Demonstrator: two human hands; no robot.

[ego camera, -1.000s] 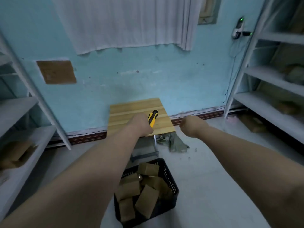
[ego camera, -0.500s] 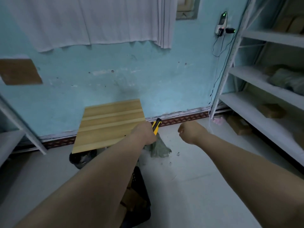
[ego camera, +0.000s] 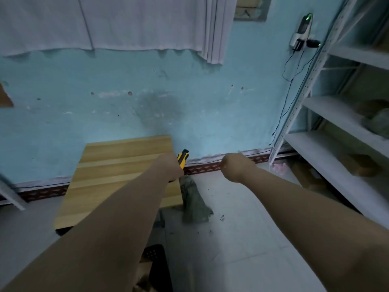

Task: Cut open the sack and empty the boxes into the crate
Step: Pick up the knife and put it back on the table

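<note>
A wooden surface (ego camera: 117, 173) stands against the blue wall. Over its right edge the left hand (ego camera: 168, 168) is clenched around a yellow-and-black utility knife (ego camera: 182, 158), whose tip points up toward the wall. Below, at the bottom edge of the view, a corner of the black crate (ego camera: 156, 260) with cardboard boxes (ego camera: 145, 270) inside shows past the left forearm. A crumpled green sack (ego camera: 194, 202) lies on the floor by the surface's right corner. The right hand (ego camera: 235, 168) is a closed fist holding nothing visible, near the white shelf rack (ego camera: 328, 142).
</note>
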